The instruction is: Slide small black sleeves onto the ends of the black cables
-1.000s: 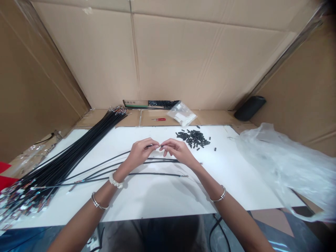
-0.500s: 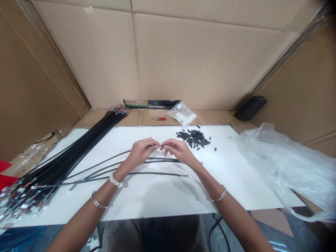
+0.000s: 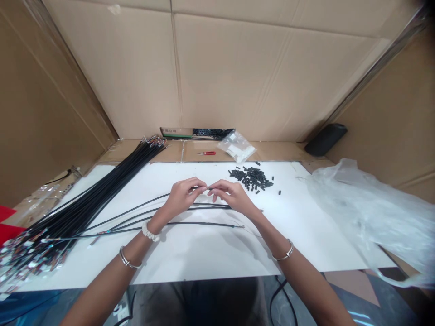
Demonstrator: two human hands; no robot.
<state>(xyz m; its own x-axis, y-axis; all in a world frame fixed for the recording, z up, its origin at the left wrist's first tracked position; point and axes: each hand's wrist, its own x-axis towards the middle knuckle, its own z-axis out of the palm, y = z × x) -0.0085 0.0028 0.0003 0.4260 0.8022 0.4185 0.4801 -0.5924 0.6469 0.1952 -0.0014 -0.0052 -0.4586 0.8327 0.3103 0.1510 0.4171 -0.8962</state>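
Over the middle of the white table [image 3: 204,258], my left hand [image 3: 183,194] pinches the end of a black cable [image 3: 132,209] that runs in from the left. My right hand [image 3: 231,194] meets it fingertip to fingertip, closed on a small dark piece at the cable's end; the fingers partly hide it. Several other black cables lie under and in front of my hands, one of them [image 3: 200,223] ending in bare wires on the right. Just beyond my right hand is a pile of short black tubes [image 3: 253,178].
A thick bundle of black cables [image 3: 105,190] lies at the left. Along the back are a red-handled tool [image 3: 208,153], a clear bag [image 3: 237,147] and an open box of dark parts [image 3: 212,132]. A black roll [image 3: 326,139] and large translucent plastic [image 3: 380,217] sit at the right.
Both hands stay nearly in place, fingertips still together. The view has shifted very slightly.
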